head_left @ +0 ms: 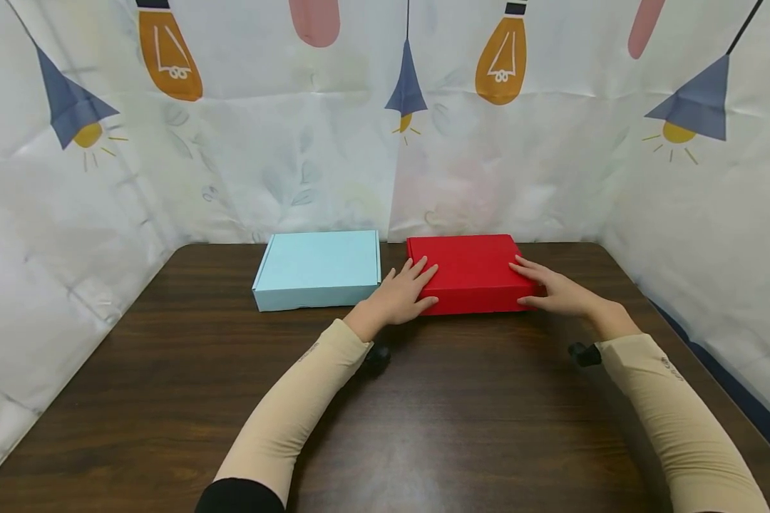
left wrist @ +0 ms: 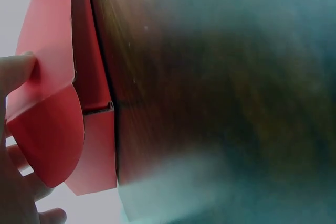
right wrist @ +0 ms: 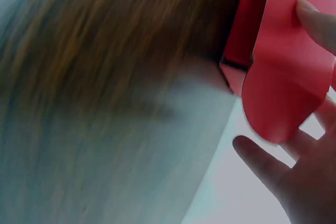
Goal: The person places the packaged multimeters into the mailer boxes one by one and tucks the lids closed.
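Observation:
A red cardboard box (head_left: 471, 263) lies flat toward the back of the table, its lid down or nearly so in the head view. My left hand (head_left: 391, 298) is at its left front corner, fingers over the top and thumb on the front. At the right front corner, my right hand (head_left: 557, 292) has its fingers along the side edge and its thumb at the front. Both wrist views show the lid's front flap with a rounded tab (left wrist: 50, 135) outside the box. Each thumb (right wrist: 319, 24) presses the flap, with the other fingers behind the tab.
Just left of the red box sits a closed light blue box (head_left: 321, 263), close to my left hand. Both rest on a dark wooden table (head_left: 411, 427). A white printed cloth (head_left: 334, 157) hangs behind and along the sides. Small black devices (head_left: 584, 354) sit under the wrists.

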A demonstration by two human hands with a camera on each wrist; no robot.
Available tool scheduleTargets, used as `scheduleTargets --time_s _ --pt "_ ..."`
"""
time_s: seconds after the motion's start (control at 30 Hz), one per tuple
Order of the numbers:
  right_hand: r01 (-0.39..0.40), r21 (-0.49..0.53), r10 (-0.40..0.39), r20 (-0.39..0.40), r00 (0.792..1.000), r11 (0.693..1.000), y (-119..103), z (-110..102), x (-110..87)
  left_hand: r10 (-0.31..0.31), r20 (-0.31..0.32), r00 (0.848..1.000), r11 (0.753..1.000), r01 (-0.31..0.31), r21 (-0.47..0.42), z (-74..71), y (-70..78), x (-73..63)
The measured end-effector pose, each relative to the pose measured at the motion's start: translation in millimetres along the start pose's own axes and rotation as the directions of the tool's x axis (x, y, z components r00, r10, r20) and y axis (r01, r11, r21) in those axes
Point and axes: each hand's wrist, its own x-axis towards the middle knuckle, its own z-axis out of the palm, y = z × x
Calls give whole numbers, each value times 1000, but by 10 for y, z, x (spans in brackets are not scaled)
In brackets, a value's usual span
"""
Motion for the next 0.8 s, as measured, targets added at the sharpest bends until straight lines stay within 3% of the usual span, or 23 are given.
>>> scheduleTargets --time_s 0.37,0.8 --pt "13 -85 -9 44 999 996 -88 68 47 1 21 1000 998 -2 58 20 26 25" --pt "3 -197 15 88 996 980 -234 114 85 -72 35 997 992 68 109 78 131 64"
